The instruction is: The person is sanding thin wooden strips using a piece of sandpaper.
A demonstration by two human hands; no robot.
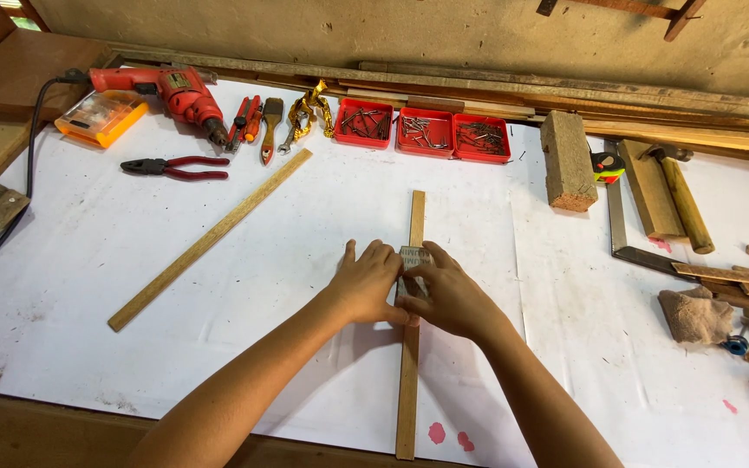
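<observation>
A narrow wooden strip (408, 381) lies lengthwise on the white paper-covered bench, running from the near edge away from me. A small folded piece of sandpaper (413, 256) is wrapped over the strip at its middle. My left hand (367, 282) presses on the sandpaper and strip from the left. From the right, my right hand (449, 295) grips the same sandpaper. The fingers of both hands meet over the strip.
A long wooden slat (210, 239) lies diagonally at left. Red pliers (175, 167), a red drill (175, 94) and hand tools sit at the back left, three red trays of nails (422, 133) behind. At right: a wooden block (567, 160), a square, a hammer, a rag (695, 315), wood offcuts.
</observation>
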